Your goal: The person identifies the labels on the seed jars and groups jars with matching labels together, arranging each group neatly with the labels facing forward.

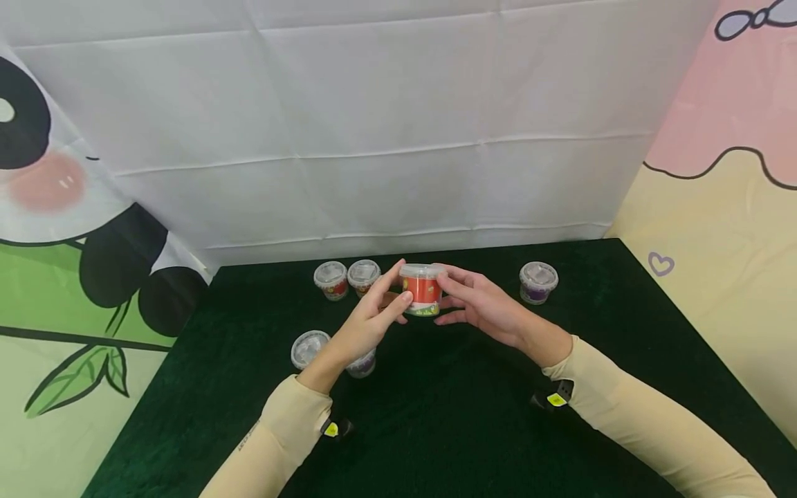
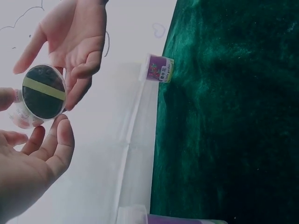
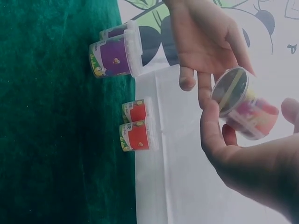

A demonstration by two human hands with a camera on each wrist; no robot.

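Between both hands, raised over the table, is a small clear plastic tub [image 1: 423, 290] with a red label and a clear lid on top. My left hand [image 1: 369, 319] grips its left side, thumb in front and index finger up by the lid. On the opposite side my right hand [image 1: 488, 308] holds it, thumb near the lid's rim and lower fingers spread. In the left wrist view the tub [image 2: 44, 105] shows a dark round end crossed by a pale yellow strip. Colourful contents or print show through the tub [image 3: 254, 116] in the right wrist view.
Two red-labelled tubs [image 1: 331, 280] stand at the back left of the dark green cloth [image 1: 436, 415]. Nearer, two purple tubs [image 3: 112, 56] are partly behind my left forearm in the head view. Another purple tub [image 1: 538, 282] stands back right. A white sheet [image 1: 386, 138] hangs behind.
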